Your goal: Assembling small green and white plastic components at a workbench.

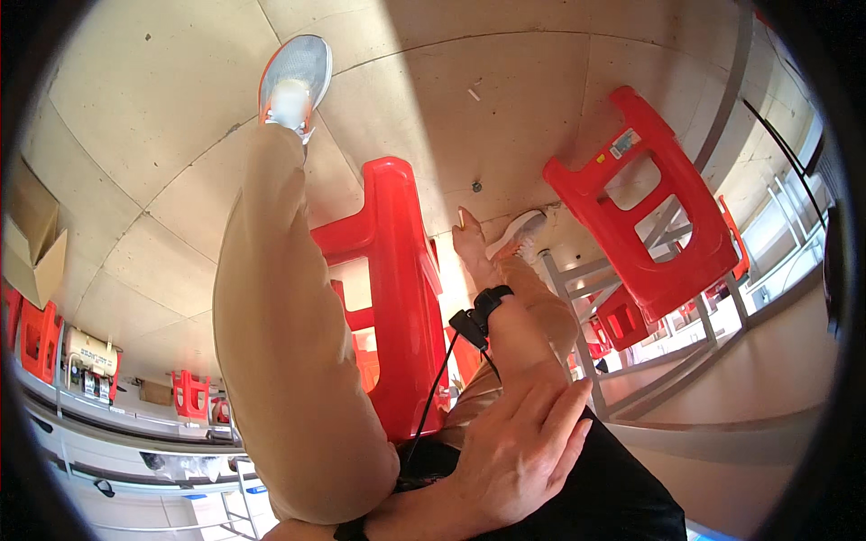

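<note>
My left hand (519, 455) reaches in from the lower left, with a black band (350, 530) at its wrist. It lies across my right forearm (528, 352), near the elbow, with its fingers stretched out and close together. Farther out, my right hand (471, 242) hangs low over the right leg, looking small and narrow. Its fingers are drawn together, and a thin yellowish sliver shows at their tip, too small to name. A black device on a strap (487, 311) circles my right wrist, with a dark cable (431, 397) running down from it.
A red plastic stool (397, 298) stands between my legs in beige trousers (293, 361). Another red stool (654, 207) rests tilted on a grey metal frame (577, 316) at right. An open cardboard box (36, 243) and a beige tank (90, 356) are at left.
</note>
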Motion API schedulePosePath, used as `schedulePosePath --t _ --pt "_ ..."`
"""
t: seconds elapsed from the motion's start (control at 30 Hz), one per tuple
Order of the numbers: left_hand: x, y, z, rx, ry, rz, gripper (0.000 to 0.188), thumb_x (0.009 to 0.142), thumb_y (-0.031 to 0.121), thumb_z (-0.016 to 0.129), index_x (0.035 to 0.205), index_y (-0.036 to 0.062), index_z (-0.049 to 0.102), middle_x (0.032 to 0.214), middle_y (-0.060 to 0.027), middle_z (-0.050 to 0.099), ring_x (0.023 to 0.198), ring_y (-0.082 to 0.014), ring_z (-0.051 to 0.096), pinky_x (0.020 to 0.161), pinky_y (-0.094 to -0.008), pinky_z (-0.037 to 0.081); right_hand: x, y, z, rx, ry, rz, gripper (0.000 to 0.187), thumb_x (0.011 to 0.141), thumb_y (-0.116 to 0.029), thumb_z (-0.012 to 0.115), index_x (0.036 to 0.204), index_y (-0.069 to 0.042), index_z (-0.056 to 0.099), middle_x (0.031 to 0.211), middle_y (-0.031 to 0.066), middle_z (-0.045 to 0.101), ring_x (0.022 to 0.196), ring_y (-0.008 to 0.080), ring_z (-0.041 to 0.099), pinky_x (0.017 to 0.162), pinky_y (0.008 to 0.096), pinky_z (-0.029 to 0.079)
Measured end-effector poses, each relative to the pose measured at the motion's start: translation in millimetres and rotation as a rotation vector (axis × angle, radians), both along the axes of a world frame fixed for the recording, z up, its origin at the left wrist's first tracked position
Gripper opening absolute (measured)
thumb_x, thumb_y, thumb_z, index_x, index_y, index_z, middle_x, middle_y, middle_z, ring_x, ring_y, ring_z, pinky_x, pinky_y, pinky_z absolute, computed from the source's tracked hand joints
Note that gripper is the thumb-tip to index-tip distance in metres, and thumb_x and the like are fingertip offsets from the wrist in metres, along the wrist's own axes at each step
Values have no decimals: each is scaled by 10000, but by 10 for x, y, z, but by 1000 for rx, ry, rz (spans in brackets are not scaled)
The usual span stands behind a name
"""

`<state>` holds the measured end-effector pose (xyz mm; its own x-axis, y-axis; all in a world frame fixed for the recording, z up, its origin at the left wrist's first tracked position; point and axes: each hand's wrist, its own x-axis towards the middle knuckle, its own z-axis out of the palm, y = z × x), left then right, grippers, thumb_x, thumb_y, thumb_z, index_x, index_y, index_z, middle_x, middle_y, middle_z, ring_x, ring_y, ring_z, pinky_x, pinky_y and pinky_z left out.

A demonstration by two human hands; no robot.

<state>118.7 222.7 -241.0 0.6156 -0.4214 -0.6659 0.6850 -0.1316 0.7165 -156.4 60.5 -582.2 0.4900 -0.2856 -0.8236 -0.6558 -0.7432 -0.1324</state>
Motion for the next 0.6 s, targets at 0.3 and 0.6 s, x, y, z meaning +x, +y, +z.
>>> schedulePosePath --t 0.3,0.6 --pt "49 -229 -157 97 97 6 415 804 39 630 1204 10 520 1019 -152 581 906 -330 585 738 -389 491 -103 57 -219 182 222 -424 559 840 -116 514 1388 -59 418 1344 226 467 1274 368 410 1087 410 318" --pt "151 -324 -192 94 179 -19 418 752 38 658 1161 9 576 1059 -211 603 956 -404 582 825 -430 478 -242 -67 -452 196 221 -556 583 893 -93 478 1446 -43 299 1470 119 339 1071 214 568 657 289 532"
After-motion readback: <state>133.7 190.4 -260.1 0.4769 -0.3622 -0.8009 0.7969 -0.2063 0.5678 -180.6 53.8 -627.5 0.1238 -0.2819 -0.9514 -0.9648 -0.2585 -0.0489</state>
